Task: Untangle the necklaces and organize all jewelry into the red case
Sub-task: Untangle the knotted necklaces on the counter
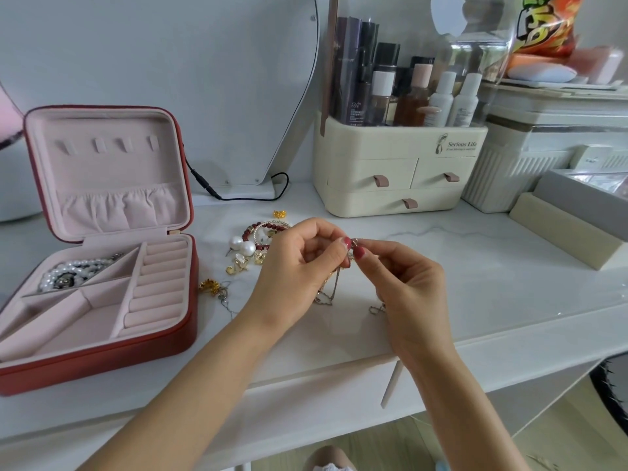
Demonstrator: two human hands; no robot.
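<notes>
The red case (185, 300) lies open at the left, pink inside, with a pearl necklace (69, 271) in its back-left compartment. Over the middle of the white table my left hand (295, 270) and my right hand (401, 277) meet, both pinching a thin gold necklace chain (331, 287) near its clasp; the chain hangs down to the tabletop between them. Behind my left hand lies loose jewelry: a red bead bracelet (261, 229), two pearl earrings (242, 245), small gold pieces (238, 263) and a gold flower piece with a thin chain (214, 287).
A cream cosmetics organizer (397, 171) with drawers and bottles stands at the back. A mirror base and black cable (238, 195) sit behind the case. Boxes (574, 212) stand at the right. The table's front edge runs below my wrists.
</notes>
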